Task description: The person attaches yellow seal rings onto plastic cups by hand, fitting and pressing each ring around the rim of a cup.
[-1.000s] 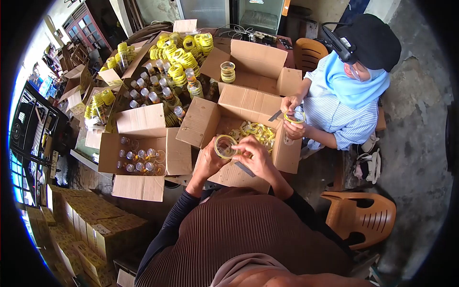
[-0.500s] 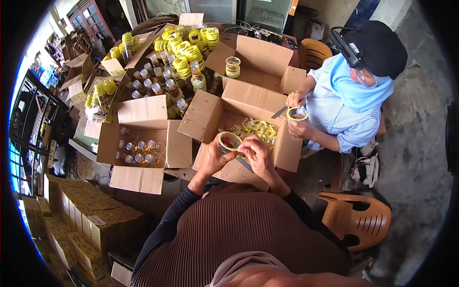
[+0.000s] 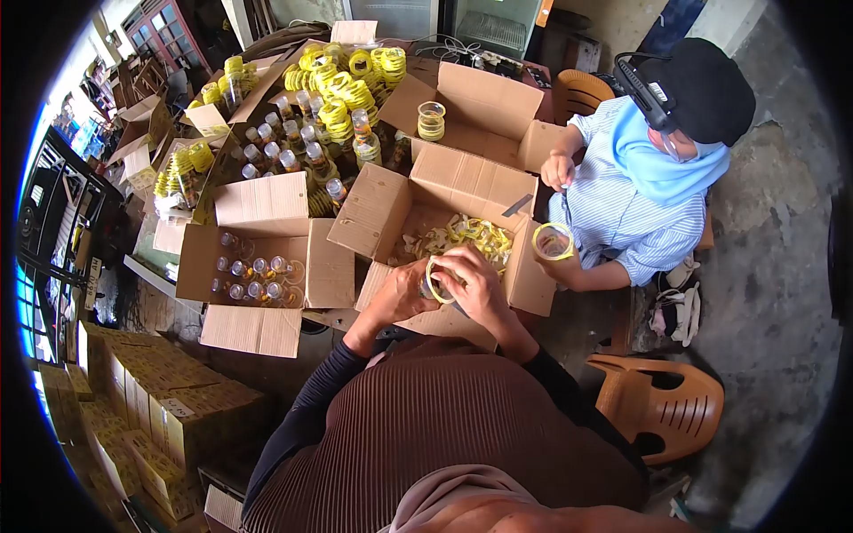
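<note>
My left hand (image 3: 398, 295) is wrapped round a clear round cup with a yellow rim (image 3: 434, 286), which is tilted with its mouth toward my right. The fingers of my right hand (image 3: 480, 286) are closed at that rim, some of them reaching over the opening. Both hands are above the front flap of an open cardboard box (image 3: 455, 178). Curled yellow and whitish scraps (image 3: 471, 235) lie inside this box. Whether my right fingers also hold a small strip or tool is hidden.
At right, a co-worker (image 3: 613, 195) holds a similar yellow-rimmed cup (image 3: 554, 242). A left box (image 3: 262, 200) contains several clear cups (image 3: 258, 266). Behind stand stacks of yellow rings (image 3: 342, 89) and more cups. A brown plastic chair (image 3: 662, 409) is at lower right, cartons (image 3: 178, 391) at lower left.
The cup has tilted so its mouth faces right, and my right fingers have moved up over its rim. The co-worker's hands have drawn apart, with the cup lower.
</note>
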Demonstrator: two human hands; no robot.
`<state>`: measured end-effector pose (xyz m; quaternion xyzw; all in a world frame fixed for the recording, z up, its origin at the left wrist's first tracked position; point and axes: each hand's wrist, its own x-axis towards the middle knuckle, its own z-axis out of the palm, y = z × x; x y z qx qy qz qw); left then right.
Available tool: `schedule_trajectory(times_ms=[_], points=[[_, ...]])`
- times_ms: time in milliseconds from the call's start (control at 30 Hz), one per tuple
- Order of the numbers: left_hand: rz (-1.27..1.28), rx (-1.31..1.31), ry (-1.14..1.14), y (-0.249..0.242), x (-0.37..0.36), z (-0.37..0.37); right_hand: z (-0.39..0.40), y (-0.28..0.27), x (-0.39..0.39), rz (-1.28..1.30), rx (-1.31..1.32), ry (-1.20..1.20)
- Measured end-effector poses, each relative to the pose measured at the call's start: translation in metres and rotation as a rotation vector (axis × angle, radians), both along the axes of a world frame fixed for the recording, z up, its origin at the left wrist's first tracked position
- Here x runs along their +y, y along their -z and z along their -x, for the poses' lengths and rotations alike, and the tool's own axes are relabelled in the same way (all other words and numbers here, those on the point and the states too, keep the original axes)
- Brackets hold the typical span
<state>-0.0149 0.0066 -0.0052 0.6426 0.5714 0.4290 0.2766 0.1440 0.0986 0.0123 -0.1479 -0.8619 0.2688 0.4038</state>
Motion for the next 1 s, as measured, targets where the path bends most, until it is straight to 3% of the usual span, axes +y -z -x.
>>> schedule_trajectory(times_ms=[267,400,467,567,700,767,900,1000], points=[[0.123,-0.026,0.172,0.000,0.003,0.009,-0.001,0.007,0.009,-0.151,-0.054,-0.040],[0.035,-0.045,0.144,0.012,0.006,0.007,0.004,0.009,0.014,-0.107,-0.003,-0.025],[-0.023,0.087,0.043,0.023,0.008,0.005,0.006,0.009,0.014,-0.084,0.010,-0.021],[0.003,0.175,-0.064,-0.003,0.004,-0.005,0.011,0.014,0.011,0.053,0.088,-0.007],[0.073,0.307,-0.098,0.003,0.003,-0.008,0.015,0.032,0.016,0.339,0.118,0.075],[-0.268,0.410,-0.127,0.020,0.001,-0.012,0.014,0.046,0.030,0.498,0.071,0.182],[-0.085,0.351,-0.153,0.015,-0.002,-0.015,-0.001,0.065,0.057,0.884,0.107,0.070],[0.007,0.304,-0.164,0.013,-0.002,-0.010,-0.007,0.058,0.050,0.791,0.009,0.024]])
